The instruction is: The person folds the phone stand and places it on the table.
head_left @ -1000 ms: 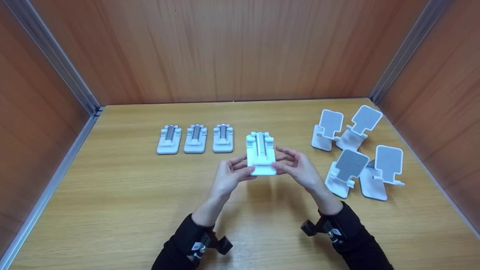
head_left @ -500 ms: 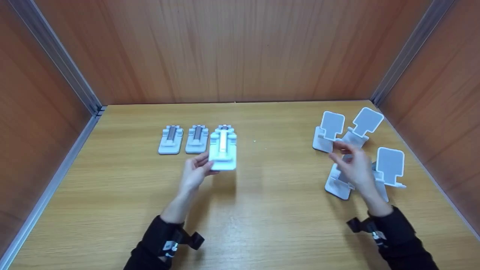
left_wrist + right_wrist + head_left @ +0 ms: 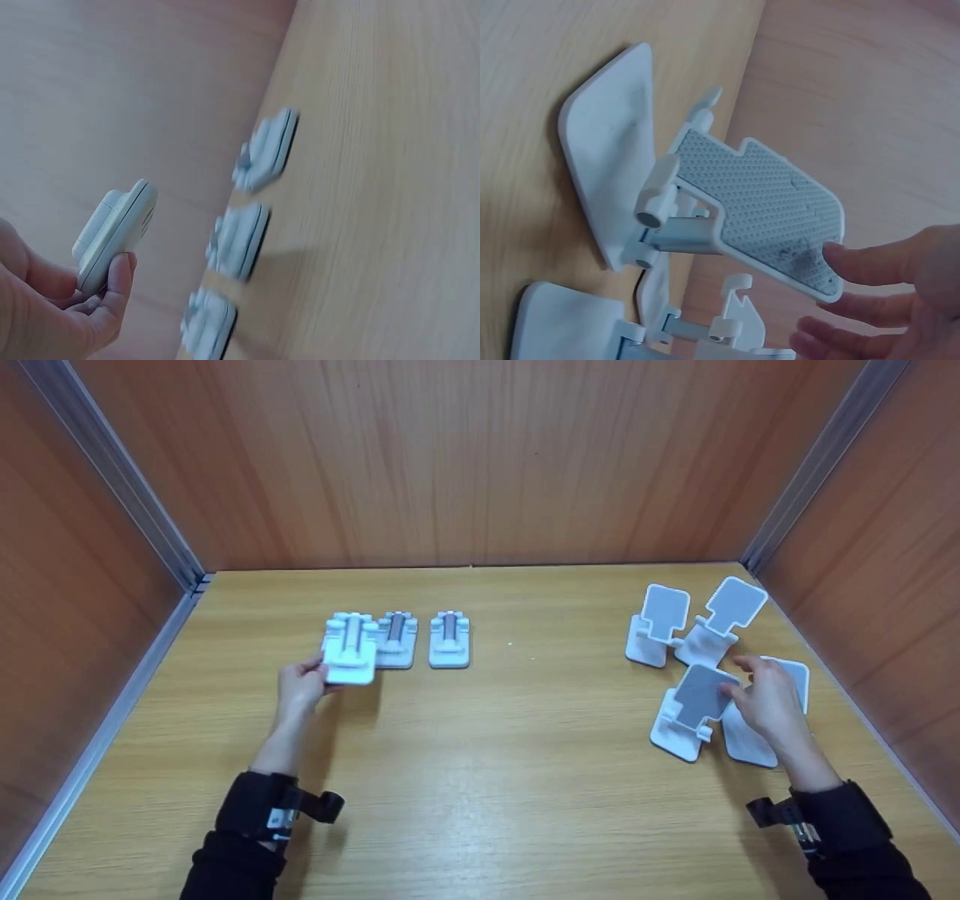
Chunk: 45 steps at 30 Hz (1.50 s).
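My left hand (image 3: 298,691) holds a folded white phone stand (image 3: 350,654) by its lower left side, above the table. That stand hides most of the leftmost folded stand in the row; a middle stand (image 3: 396,641) and a right-hand stand (image 3: 450,641) lie beside it. In the left wrist view, thumb and fingers grip the edges of the held stand (image 3: 116,234). My right hand (image 3: 772,701) is at an unfolded phone stand (image 3: 701,696). The right wrist view shows its thumb on the grey textured pad (image 3: 769,206), with a finger behind the plate's edge, pinching the corner.
Two more unfolded stands (image 3: 664,611) (image 3: 735,604) stand at the back right. Another (image 3: 748,737) is partly hidden behind my right hand. Wooden panels (image 3: 480,465) with metal edging enclose the wooden table (image 3: 487,780) at the back and sides.
Both hands first held the folded stand at the centre. My right hand let go and moved right to an unfolded stand's plate, while my left carried the folded stand leftward over the row.
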Available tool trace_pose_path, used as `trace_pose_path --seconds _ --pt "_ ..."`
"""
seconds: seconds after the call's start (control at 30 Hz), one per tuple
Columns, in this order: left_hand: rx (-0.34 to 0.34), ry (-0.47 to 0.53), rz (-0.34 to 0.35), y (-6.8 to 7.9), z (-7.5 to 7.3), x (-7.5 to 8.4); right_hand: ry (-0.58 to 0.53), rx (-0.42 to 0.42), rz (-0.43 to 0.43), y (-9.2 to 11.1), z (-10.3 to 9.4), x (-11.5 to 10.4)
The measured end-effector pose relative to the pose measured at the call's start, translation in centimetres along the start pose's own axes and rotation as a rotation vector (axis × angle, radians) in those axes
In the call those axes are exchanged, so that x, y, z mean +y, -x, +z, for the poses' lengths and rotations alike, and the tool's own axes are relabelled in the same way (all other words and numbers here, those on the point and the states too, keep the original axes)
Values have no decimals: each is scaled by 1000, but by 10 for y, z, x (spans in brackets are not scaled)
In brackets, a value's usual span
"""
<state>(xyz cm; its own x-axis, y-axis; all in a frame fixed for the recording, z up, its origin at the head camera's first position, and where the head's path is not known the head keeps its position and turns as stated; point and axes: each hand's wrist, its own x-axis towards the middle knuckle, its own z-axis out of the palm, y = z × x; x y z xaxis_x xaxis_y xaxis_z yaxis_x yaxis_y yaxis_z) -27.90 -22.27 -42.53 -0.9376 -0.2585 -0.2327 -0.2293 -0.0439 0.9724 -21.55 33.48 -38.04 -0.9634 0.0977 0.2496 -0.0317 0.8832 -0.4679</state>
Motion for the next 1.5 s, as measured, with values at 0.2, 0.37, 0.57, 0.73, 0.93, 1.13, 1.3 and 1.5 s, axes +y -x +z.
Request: trace_pose_path --seconds 0.2,0.37,0.57,0.73,0.93,1.13,1.3,1.5 --pt "146 55 -24 -19 -36 -4 -46 -69 39 -1 3 3" --pt "280 -18 -121 -11 -47 6 -55 -24 12 -1 4 4" --pt "383 -64 -176 -28 -58 3 -37 -26 86 0 2 7" --pt "407 -100 -198 -44 -59 1 -50 -54 145 -1 1 7" --pt "417 -146 -199 -53 -58 -1 -125 -50 123 4 -1 1" --pt "498 -115 -203 -61 -59 -4 -216 -79 45 15 2 -19" --pt "550 -138 -169 -63 -54 -3 -306 -113 -16 23 4 -42" --pt "544 -260 -113 -62 -47 1 -388 -119 -108 31 6 -64"
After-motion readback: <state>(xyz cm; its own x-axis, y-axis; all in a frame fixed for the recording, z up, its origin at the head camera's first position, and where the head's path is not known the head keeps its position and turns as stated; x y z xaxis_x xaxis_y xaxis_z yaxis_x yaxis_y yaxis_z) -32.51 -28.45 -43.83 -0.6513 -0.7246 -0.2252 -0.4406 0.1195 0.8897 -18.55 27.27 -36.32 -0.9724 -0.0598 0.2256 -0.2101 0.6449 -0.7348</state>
